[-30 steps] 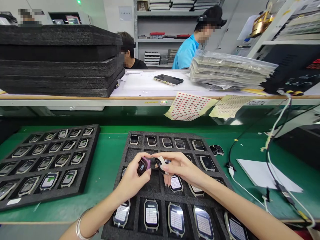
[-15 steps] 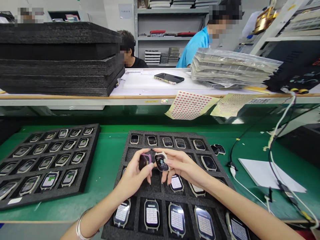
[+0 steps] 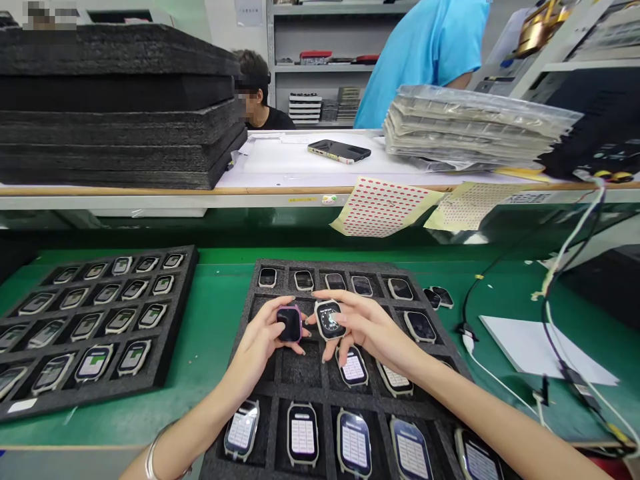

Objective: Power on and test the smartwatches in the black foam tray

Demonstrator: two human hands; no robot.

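Observation:
My left hand point(image 3: 260, 341) pinches a purple-cased watch body point(image 3: 289, 324) with a dark screen, face up. My right hand point(image 3: 367, 328) grips a white-cased watch body point(image 3: 329, 319) whose screen shows a dial. Both are held side by side just above the black foam tray point(image 3: 310, 381) in front of me. That tray's pockets hold several watch bodies, some with lit screens point(image 3: 303, 435), and a few pockets under my hands are bare.
A second foam tray point(image 3: 177, 313) full of watch bodies lies left on the green mat. Cables point(image 3: 550, 293) and a white sheet point(image 3: 540, 347) are at right. The raised shelf holds stacked foam point(image 3: 115, 107), a phone point(image 3: 339, 151), bagged stacks point(image 3: 475, 130) and sticker sheets point(image 3: 383, 207). Two people work behind.
Both hands turned their watch bodies face up and lowered them slightly toward the tray. The person in blue behind stood up and moved closer.

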